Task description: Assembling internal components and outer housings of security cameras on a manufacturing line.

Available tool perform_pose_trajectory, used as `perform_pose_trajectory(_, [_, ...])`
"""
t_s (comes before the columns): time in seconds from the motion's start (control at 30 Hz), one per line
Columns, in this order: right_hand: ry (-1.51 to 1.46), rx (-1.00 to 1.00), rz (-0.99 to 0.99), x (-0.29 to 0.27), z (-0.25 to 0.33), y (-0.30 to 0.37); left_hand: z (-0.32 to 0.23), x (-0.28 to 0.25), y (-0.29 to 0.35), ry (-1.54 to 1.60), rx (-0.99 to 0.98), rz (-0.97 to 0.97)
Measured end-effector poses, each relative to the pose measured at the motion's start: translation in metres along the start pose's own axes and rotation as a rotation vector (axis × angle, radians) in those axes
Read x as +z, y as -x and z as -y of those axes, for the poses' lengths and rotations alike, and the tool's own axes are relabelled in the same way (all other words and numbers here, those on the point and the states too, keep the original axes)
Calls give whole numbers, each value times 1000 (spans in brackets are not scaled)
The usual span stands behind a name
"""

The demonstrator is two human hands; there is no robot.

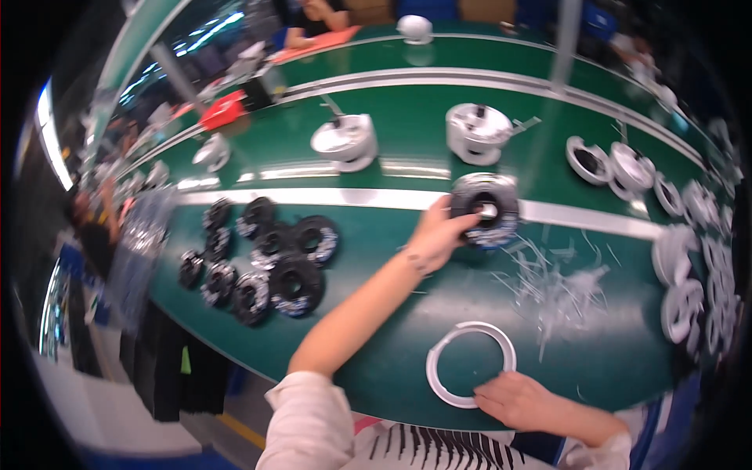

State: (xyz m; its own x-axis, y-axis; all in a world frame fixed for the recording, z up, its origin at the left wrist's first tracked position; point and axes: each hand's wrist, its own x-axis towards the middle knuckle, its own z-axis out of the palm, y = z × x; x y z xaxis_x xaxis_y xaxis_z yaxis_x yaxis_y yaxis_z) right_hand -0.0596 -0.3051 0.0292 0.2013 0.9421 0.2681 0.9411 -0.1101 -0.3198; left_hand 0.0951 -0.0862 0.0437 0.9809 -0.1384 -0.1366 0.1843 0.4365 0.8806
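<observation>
My left hand [437, 236] reaches forward and grips a thick black ring-shaped part [507, 210] by its left side, with the thumb at its centre hole. Its upper side looks pale, and blue and silver bits show along its lower edge. Close to the front edge of the table, a flat white plastic ring [433, 368] lies on the green top [384, 352]. The fingers of my right hand [515, 401] are closed on that ring's lower right rim; the fingertips are partly hidden.
Several black ring parts [307, 301] lie grouped on the left. Thin clear strips [560, 294] are scattered right of centre. White rings [672, 254] are piled at the right edge. Beyond a pale rail, white round housings [345, 141] stand on a green belt. Other people sit farther off.
</observation>
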Motion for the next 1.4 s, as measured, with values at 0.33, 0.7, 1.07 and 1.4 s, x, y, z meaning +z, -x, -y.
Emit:
perform_pose_trajectory(0.33, [-43,606,109,-15,-7,-45,10,-5,38,12,94,98])
perform_pose_trajectory(0.7, [-1159,709,-1241,-26,-45,-50,49,17,58,36,365,162])
perform_pose_trajectory(1.07, [-545,662,-800,-2,-48,-49,29,7,63,557,-473,404])
perform_pose_trajectory(1.4, [-149,624,-674,-7,-41,-56,42,21,71,471,-385,185])
